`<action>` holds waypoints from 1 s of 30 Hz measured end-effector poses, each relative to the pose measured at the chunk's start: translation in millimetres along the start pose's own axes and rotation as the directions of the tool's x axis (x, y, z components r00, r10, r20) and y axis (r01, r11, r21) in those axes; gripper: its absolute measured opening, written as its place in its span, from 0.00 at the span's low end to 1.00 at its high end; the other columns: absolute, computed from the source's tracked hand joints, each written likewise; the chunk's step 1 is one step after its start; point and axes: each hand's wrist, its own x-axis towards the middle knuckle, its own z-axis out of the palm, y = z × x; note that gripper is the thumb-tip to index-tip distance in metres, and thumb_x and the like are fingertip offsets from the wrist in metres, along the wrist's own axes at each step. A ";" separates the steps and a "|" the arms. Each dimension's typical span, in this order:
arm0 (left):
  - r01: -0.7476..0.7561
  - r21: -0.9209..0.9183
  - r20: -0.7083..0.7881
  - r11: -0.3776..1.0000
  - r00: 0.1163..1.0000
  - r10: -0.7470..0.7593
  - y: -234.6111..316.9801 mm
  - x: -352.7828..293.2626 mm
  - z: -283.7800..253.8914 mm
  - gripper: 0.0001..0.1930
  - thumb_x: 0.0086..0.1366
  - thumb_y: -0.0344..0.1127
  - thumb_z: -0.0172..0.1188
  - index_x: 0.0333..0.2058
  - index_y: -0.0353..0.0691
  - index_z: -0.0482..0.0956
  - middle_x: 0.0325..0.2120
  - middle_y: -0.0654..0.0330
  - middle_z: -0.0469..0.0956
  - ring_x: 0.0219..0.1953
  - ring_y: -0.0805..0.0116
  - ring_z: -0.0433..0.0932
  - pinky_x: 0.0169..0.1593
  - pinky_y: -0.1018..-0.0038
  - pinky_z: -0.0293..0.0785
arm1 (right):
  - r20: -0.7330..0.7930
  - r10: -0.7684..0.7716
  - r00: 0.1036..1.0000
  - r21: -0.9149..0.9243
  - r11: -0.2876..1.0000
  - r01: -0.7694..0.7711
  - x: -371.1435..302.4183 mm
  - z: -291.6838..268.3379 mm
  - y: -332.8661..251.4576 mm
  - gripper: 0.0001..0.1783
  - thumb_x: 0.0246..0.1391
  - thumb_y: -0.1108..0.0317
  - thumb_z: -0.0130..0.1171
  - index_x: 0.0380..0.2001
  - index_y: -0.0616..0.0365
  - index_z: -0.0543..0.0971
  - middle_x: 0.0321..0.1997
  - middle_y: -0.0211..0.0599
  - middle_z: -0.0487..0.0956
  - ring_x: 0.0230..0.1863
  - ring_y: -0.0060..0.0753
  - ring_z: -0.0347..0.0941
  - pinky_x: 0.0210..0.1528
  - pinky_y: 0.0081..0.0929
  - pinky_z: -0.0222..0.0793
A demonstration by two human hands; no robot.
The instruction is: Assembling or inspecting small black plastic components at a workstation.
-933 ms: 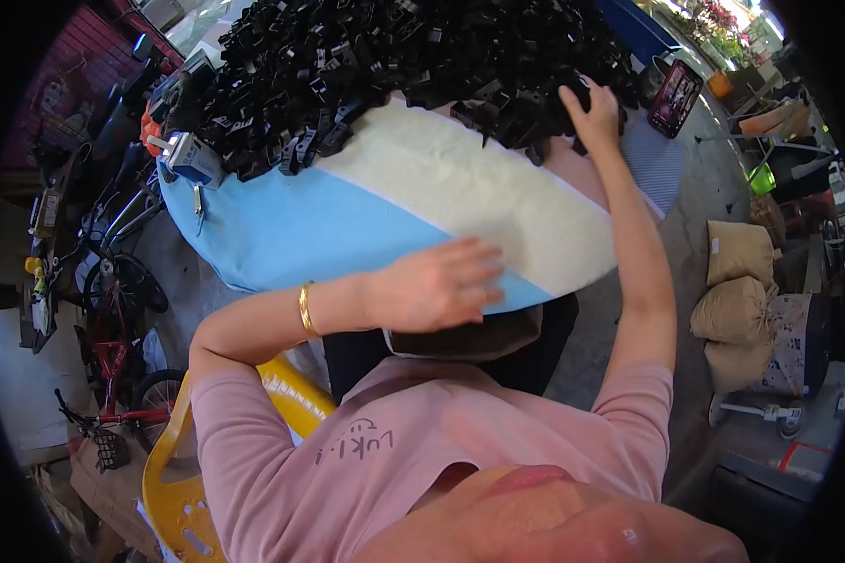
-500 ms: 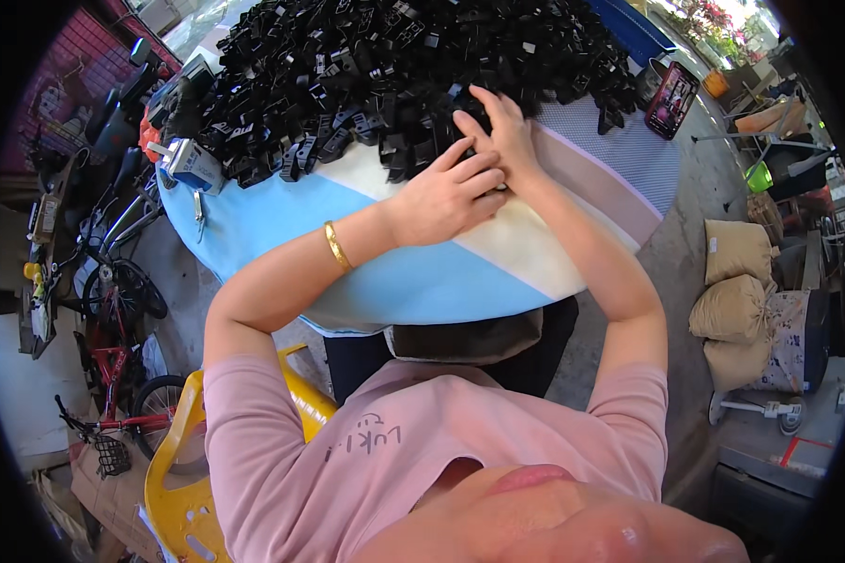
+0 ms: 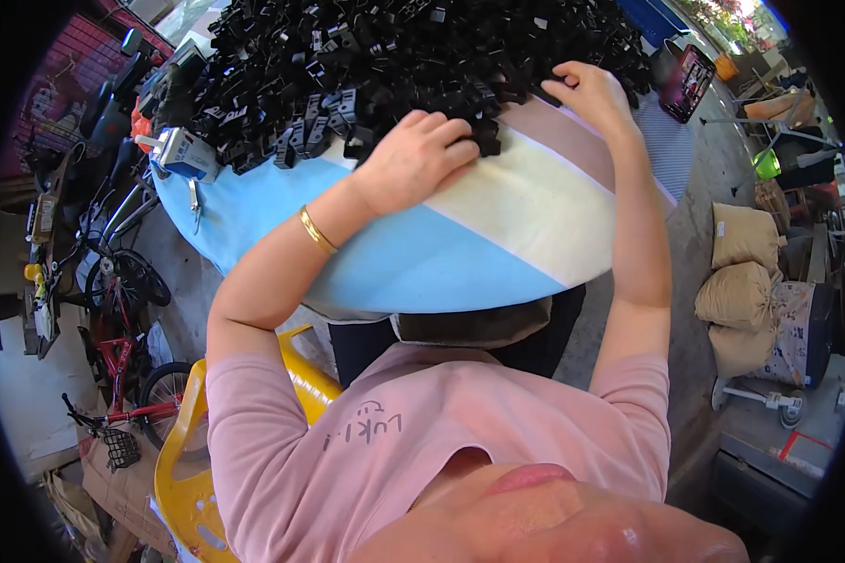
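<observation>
A large heap of small black plastic parts [image 3: 291, 56] covers the far side of a cloth-covered table [image 3: 535, 211]. At the heap's near edge, my left hand [image 3: 418, 159] is closed, its fingers curled around a black plastic part [image 3: 486, 141] that pokes out beside the fingertips. Further right, my right hand [image 3: 593, 97] is raised beside the heap's right end. Its thumb and forefinger are pinched close to a dark edge, and whatever lies between them is too small to make out. A gold bangle [image 3: 316, 230] circles my left wrist.
At the table's left side are a blue-and-white box [image 3: 186, 155] and a small metal tool [image 3: 195, 205]. A phone [image 3: 687, 84] leans upright at the right edge, near a blue bin [image 3: 652, 21]. A yellow chair [image 3: 183, 450], bicycles and stuffed sacks [image 3: 742, 300] surround the table.
My hands were together at the heap's near edge and are now apart. The right moved right and drew into a pinch; the left shifted slightly left and nearer me.
</observation>
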 end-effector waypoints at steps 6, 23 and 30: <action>0.162 -0.071 0.032 0.984 0.987 -0.160 1.7 5.3 -7.2 0.09 0.51 0.40 0.61 0.28 0.42 0.77 0.34 0.64 0.71 0.38 0.66 0.69 0.41 0.71 0.64 | 0.074 -0.046 0.996 -0.107 0.993 0.053 -10.2 15.7 -11.4 0.20 0.42 0.57 0.63 0.39 0.55 0.78 0.32 0.40 0.80 0.33 0.37 0.76 0.37 0.29 0.70; 0.507 -0.653 0.103 0.563 0.796 -0.597 9.5 19.9 -6.4 0.20 0.56 0.26 0.58 0.49 0.36 0.68 0.36 0.57 0.76 0.39 0.67 0.76 0.44 0.74 0.72 | -0.293 -0.111 0.950 -0.064 0.993 0.097 -3.5 30.7 2.0 0.17 0.46 0.62 0.60 0.41 0.54 0.77 0.36 0.34 0.77 0.33 0.34 0.75 0.38 0.28 0.70; 0.218 -0.877 0.454 -0.428 0.669 -0.589 -0.3 14.0 -10.7 0.14 0.63 0.26 0.51 0.48 0.32 0.67 0.39 0.57 0.74 0.44 0.65 0.76 0.49 0.75 0.74 | -0.199 -0.114 0.973 -0.030 0.993 0.110 18.0 48.9 -21.3 0.16 0.43 0.62 0.63 0.38 0.50 0.79 0.30 0.30 0.77 0.29 0.31 0.74 0.34 0.25 0.70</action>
